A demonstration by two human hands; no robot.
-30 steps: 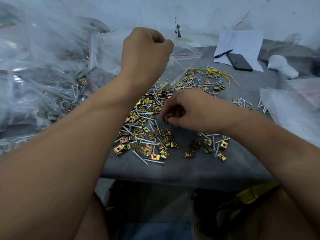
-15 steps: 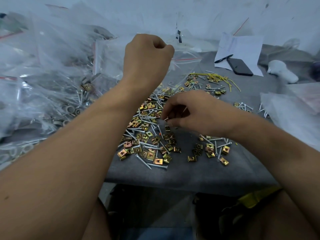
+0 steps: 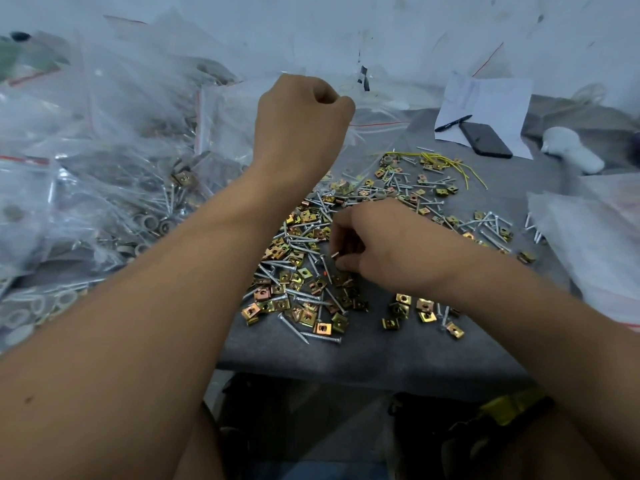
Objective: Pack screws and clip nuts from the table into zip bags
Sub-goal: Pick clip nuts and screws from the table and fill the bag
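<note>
Picking from the loose pile of screws and clip nuts (image 3: 304, 271) on the grey table (image 3: 346, 358): right hand (image 3: 391, 247) pinching a small piece, left hand (image 3: 301, 126) fisted, apparently holding a zip bag (image 3: 374, 126) above. Probably best gathering several before lifting.

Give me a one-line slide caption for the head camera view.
Right hand picks hardware from the screws and clip nuts on the table while the raised left hand grips a zip bag.

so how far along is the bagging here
Done: filled zip bags piled at left. In hand: the left hand grips a clear bag; the right hand pinches what looks like a screw. Left: many loose screws and clip nuts on the table.
</note>
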